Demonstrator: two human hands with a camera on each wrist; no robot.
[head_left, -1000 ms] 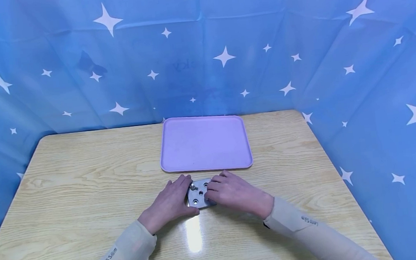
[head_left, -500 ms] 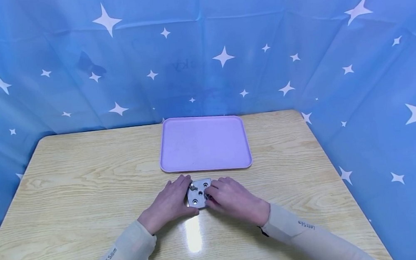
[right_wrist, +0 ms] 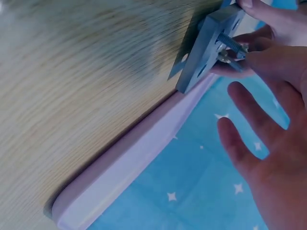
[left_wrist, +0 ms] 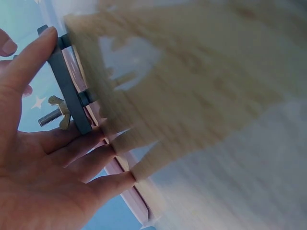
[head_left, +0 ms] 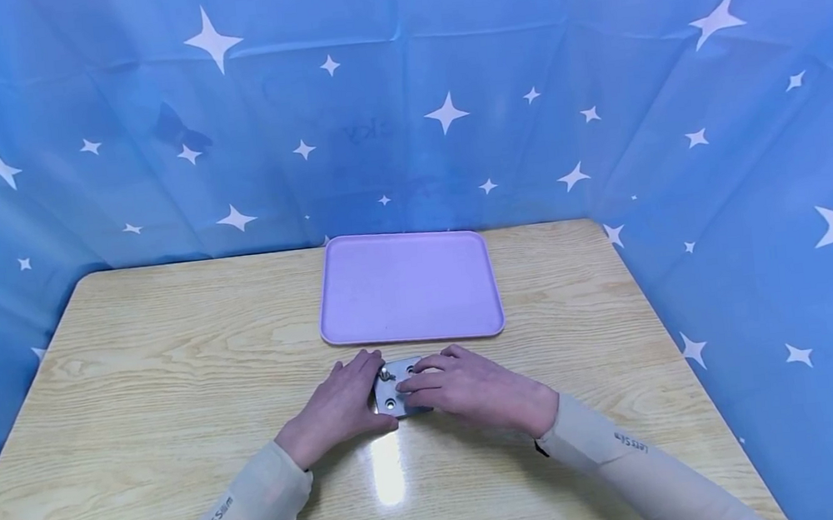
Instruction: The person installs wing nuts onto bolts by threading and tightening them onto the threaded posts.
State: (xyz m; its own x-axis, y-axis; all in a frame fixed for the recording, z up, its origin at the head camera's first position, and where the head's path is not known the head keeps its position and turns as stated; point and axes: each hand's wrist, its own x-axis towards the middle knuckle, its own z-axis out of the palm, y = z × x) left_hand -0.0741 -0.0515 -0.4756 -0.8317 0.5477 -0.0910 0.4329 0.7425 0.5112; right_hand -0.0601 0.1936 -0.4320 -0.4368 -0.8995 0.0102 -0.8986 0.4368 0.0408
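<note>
My left hand grips the left side of a thick metal plate, its thumb on the near edge and its fingers at the far edge. The plate has several holes. In the left wrist view, a brass-coloured wing nut sits on a threaded bolt standing from the plate, and bolt heads show beneath. My right hand reaches over the plate's right part. In the right wrist view, its thumb and forefinger are at a wing nut near the end of a bolt; the exact contact is partly hidden. Its other fingers are extended.
A shallow purple tray lies just beyond the plate. Beneath everything is a wood-grain table. A blue star-patterned curtain encloses the back and sides.
My right hand's fingers drew in around the plate's right part, then stretched leftward across it, with the wrist shifting a little right. The left hand and plate stay in place.
</note>
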